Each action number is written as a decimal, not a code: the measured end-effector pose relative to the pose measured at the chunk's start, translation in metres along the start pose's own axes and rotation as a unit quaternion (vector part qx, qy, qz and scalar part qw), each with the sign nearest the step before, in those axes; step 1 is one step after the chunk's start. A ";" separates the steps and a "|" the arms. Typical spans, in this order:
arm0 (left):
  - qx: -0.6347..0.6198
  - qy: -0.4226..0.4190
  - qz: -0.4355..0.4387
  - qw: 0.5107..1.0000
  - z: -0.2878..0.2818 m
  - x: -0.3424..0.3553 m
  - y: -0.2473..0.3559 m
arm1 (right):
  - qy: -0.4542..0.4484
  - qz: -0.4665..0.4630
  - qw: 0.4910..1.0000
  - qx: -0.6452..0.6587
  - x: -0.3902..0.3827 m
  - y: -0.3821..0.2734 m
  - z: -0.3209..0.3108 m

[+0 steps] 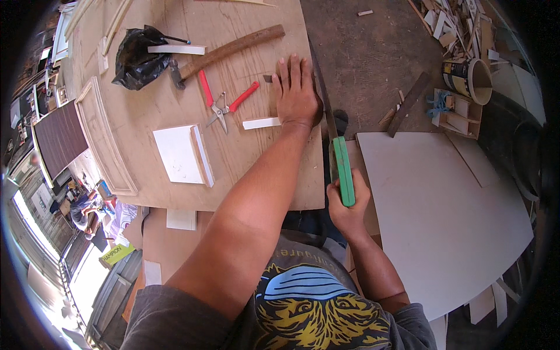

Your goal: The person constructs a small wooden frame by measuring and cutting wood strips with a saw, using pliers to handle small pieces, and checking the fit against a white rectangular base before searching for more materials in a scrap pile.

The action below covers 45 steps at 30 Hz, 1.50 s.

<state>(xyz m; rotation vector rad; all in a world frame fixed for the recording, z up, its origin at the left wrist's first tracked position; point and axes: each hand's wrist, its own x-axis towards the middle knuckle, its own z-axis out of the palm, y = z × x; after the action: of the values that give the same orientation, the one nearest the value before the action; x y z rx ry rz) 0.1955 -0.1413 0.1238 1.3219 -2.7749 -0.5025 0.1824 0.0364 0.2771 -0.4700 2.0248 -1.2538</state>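
My left hand [297,93] lies flat near the table's right edge, fingers stretched forward and slightly apart. What its palm rests on is mostly hidden. A short white strip [261,123] ends beside that wrist. My right hand [352,204] is wrapped round the green handle of a handsaw [344,172]. The saw's dark blade points away from me, along the table edge beside my left hand. Left of my hands lie red-handled snips [219,109] with spread handles, and a hammer [233,51] with a wooden handle. White rectangular pieces [179,154] lie nearer to me.
On the wooden table [233,169] are a black plastic bag [140,58], another white strip [177,50] and a panel frame [105,137]. A large pale board [437,216] stands to the right. Beyond it are a bucket [466,80], a small wooden box [458,114] and scrap wood [455,23].
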 end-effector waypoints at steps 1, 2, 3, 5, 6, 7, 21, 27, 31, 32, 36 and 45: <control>0.002 0.004 0.004 1.000 -0.002 0.001 0.003 | 0.002 -0.013 1.000 -0.005 0.000 0.002 0.000; 0.000 0.001 0.006 1.000 -0.004 0.000 0.006 | 0.004 -0.010 1.000 -0.006 0.011 0.001 0.001; -0.004 -0.008 0.003 1.000 -0.006 0.000 0.010 | 0.004 0.029 0.999 0.018 0.031 -0.001 0.005; -0.005 -0.007 0.001 1.000 -0.004 0.001 0.006 | 0.001 0.033 0.999 0.014 0.038 0.004 0.009; -0.006 -0.003 0.000 1.000 0.000 -0.001 0.003 | 0.003 0.030 0.999 0.015 0.023 0.000 0.006; -0.008 0.002 -0.006 1.000 0.004 0.001 0.001 | 0.007 0.022 1.000 0.019 0.007 -0.007 0.000; 0.030 -0.012 0.009 0.999 0.006 -0.001 0.003 | -0.006 0.009 1.000 0.001 0.031 0.012 0.016; 0.035 -0.014 -0.003 0.999 0.009 0.001 -0.005 | 0.009 -0.012 1.000 0.017 -0.004 0.003 -0.001; 0.018 -0.008 0.006 1.000 0.005 0.000 0.001 | 0.006 0.037 0.999 0.028 0.039 0.012 0.000; 0.019 -0.008 0.006 1.000 0.003 0.000 0.000 | 0.006 0.037 0.999 0.028 0.028 0.010 -0.001; 0.030 -0.011 -0.003 0.999 0.006 0.002 -0.003 | 0.003 0.006 1.000 0.024 0.001 0.002 -0.002; 0.062 0.009 0.002 0.998 0.003 -0.001 0.002 | 0.013 0.003 1.000 0.026 0.019 0.022 0.010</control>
<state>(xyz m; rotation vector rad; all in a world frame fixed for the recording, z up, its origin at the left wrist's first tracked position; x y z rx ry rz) 0.1945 -0.1385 0.1219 1.3349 -2.8360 -0.3204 0.1780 0.0282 0.2479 -0.4247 2.0080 -1.3118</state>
